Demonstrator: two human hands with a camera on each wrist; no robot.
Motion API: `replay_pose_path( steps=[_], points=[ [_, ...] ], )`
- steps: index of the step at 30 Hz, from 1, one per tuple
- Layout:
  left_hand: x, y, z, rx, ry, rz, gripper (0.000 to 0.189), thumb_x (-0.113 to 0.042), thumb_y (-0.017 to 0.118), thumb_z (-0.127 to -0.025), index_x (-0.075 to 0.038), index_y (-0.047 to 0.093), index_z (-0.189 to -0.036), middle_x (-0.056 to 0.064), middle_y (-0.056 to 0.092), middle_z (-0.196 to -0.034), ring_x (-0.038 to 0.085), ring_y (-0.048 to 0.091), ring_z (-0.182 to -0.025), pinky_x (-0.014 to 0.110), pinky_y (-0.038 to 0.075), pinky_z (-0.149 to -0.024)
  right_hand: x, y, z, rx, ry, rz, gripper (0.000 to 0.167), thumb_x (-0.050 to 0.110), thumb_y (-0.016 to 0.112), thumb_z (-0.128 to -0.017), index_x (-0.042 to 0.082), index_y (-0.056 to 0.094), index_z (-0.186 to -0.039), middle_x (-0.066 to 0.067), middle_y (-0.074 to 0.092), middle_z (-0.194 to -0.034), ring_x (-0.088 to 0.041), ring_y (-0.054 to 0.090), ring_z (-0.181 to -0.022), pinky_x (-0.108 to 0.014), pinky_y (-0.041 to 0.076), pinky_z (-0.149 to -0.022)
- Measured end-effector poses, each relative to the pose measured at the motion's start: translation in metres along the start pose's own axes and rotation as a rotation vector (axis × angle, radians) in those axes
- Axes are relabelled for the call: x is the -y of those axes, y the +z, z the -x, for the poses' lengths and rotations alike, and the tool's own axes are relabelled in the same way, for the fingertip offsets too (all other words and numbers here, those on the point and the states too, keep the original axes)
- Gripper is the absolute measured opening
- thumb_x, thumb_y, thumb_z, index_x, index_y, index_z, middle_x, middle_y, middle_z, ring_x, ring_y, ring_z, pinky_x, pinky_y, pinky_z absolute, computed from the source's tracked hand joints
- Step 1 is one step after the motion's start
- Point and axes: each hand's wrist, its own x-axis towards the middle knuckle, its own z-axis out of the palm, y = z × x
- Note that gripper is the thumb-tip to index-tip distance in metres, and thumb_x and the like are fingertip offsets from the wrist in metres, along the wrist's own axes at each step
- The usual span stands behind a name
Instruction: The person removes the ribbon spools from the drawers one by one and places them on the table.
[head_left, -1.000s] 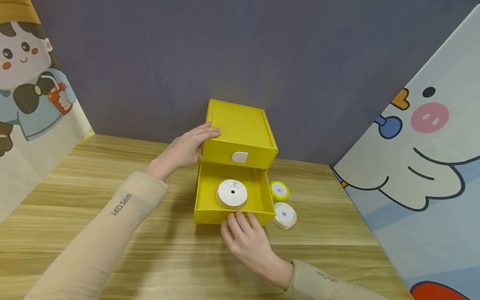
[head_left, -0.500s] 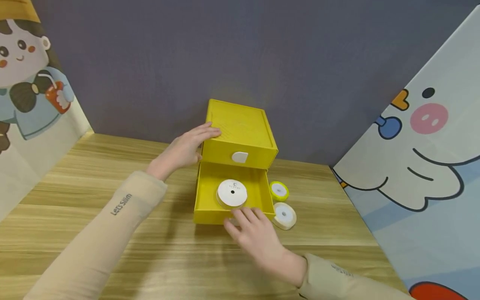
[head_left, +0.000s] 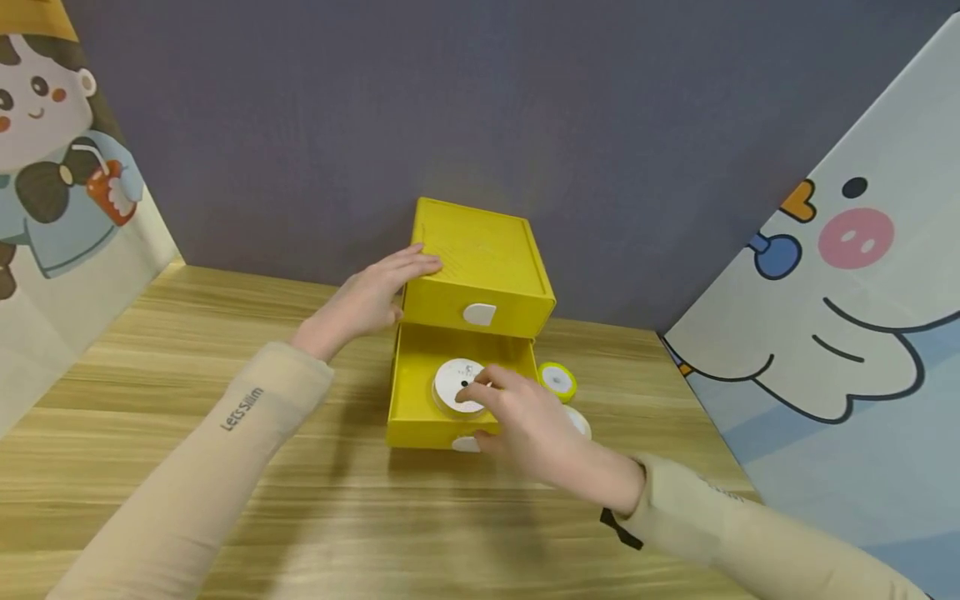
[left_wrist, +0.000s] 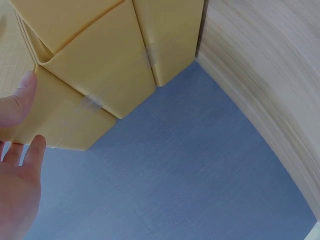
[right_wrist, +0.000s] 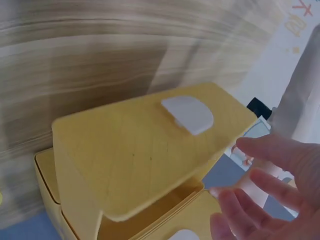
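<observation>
A yellow drawer box (head_left: 483,250) stands against the back wall, its lower drawer (head_left: 423,433) pulled out. Inside that drawer lies a white ribbon spool (head_left: 452,383), partly covered by fingers. My left hand (head_left: 363,297) rests on the box's upper left edge, fingers laid flat on the top and thumb down by the side. Over the drawer's front wall reaches my right hand (head_left: 536,425), its fingertips overlapping the spool in the head view. The right wrist view shows the right hand's fingers (right_wrist: 280,187) apart, beside the drawer front with its white pull tab (right_wrist: 192,115).
Right of the drawer, a yellow-rimmed spool (head_left: 557,381) and a cream spool (head_left: 580,422) lie on the wooden table (head_left: 300,500); my right hand partly hides the cream one. The closed upper drawer has a white tab (head_left: 479,314). Cartoon-printed panels flank both sides.
My right hand has let go of the lower drawer's front, risen over it and moved toward the white spool. The left hand and the drawer have stayed put.
</observation>
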Motion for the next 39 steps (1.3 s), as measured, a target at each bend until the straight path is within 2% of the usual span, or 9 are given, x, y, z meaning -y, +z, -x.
replay_pose_path(
  steps=[4, 9, 17, 24, 27, 31, 36, 39],
  points=[
    [-0.001, 0.0, -0.001, 0.008, -0.001, 0.006, 0.08, 0.02, 0.06, -0.073, -0.012, 0.044, -0.144, 0.005, 0.036, -0.155, 0.026, 0.024, -0.148, 0.037, 0.054, -0.071, -0.004, -0.008, -0.009, 0.089, 0.059, -0.077, 0.035, 0.009, 0.082, -0.069, 0.009, 0.069, -0.102, -0.005, 0.064, -0.097, -0.017, 0.063, -0.078, -0.019, 0.05, -0.062],
    [-0.001, -0.001, 0.0, 0.012, -0.015, 0.006, 0.08, 0.02, 0.058, -0.073, -0.014, 0.043, -0.145, 0.005, 0.034, -0.156, 0.026, 0.023, -0.148, 0.035, 0.053, -0.067, -0.013, -0.014, -0.024, 0.186, 0.128, -0.15, 0.034, 0.009, 0.078, -0.073, 0.008, 0.068, -0.105, -0.007, 0.065, -0.1, -0.02, 0.064, -0.085, -0.023, 0.052, -0.066],
    [0.001, -0.002, 0.002, 0.0, -0.005, 0.013, 0.078, 0.02, 0.056, -0.073, -0.012, 0.044, -0.144, 0.006, 0.036, -0.155, 0.027, 0.024, -0.148, 0.037, 0.055, -0.071, -0.02, -0.019, -0.049, 0.356, 0.201, -0.203, 0.035, 0.01, 0.077, -0.076, 0.006, 0.068, -0.11, -0.011, 0.069, -0.108, -0.026, 0.065, -0.095, -0.032, 0.054, -0.075],
    [0.002, 0.0, 0.001, -0.01, 0.012, 0.019, 0.077, 0.021, 0.054, -0.074, -0.011, 0.045, -0.143, 0.007, 0.037, -0.154, 0.028, 0.025, -0.147, 0.04, 0.055, -0.077, -0.026, -0.017, -0.064, 0.519, 0.222, -0.183, 0.041, 0.011, 0.078, -0.074, 0.006, 0.067, -0.114, -0.012, 0.067, -0.115, -0.026, 0.062, -0.104, -0.038, 0.054, -0.086],
    [0.002, -0.001, 0.001, -0.008, 0.014, 0.021, 0.077, 0.021, 0.054, -0.074, -0.01, 0.045, -0.143, 0.007, 0.037, -0.154, 0.028, 0.025, -0.147, 0.039, 0.055, -0.076, -0.029, -0.013, -0.072, 0.58, 0.236, -0.188, 0.046, 0.01, 0.078, -0.074, 0.005, 0.065, -0.117, -0.011, 0.065, -0.12, -0.025, 0.06, -0.106, -0.037, 0.052, -0.089],
    [0.003, -0.001, 0.001, -0.006, 0.003, 0.02, 0.078, 0.021, 0.054, -0.073, -0.012, 0.045, -0.143, 0.006, 0.037, -0.155, 0.027, 0.024, -0.148, 0.035, 0.053, -0.068, -0.033, -0.005, -0.085, 0.632, 0.237, -0.183, 0.053, 0.009, 0.079, -0.071, 0.004, 0.063, -0.121, -0.01, 0.063, -0.125, -0.023, 0.06, -0.102, -0.034, 0.053, -0.088],
    [0.001, -0.002, 0.0, 0.01, -0.002, 0.016, 0.079, 0.022, 0.056, -0.074, -0.012, 0.044, -0.144, 0.006, 0.036, -0.155, 0.027, 0.024, -0.148, 0.034, 0.052, -0.065, -0.036, 0.002, -0.097, 0.71, 0.258, -0.157, 0.061, 0.013, 0.082, -0.069, 0.006, 0.06, -0.126, -0.008, 0.059, -0.132, -0.019, 0.057, -0.102, -0.03, 0.052, -0.087],
    [0.0, -0.001, 0.0, 0.02, -0.004, 0.013, 0.079, 0.022, 0.057, -0.074, -0.012, 0.043, -0.144, 0.006, 0.035, -0.156, 0.027, 0.023, -0.148, 0.034, 0.051, -0.064, -0.036, 0.006, -0.102, 0.761, 0.304, -0.174, 0.068, 0.015, 0.083, -0.07, 0.01, 0.057, -0.132, -0.007, 0.055, -0.138, -0.021, 0.059, -0.103, -0.036, 0.056, -0.081]
  ],
)
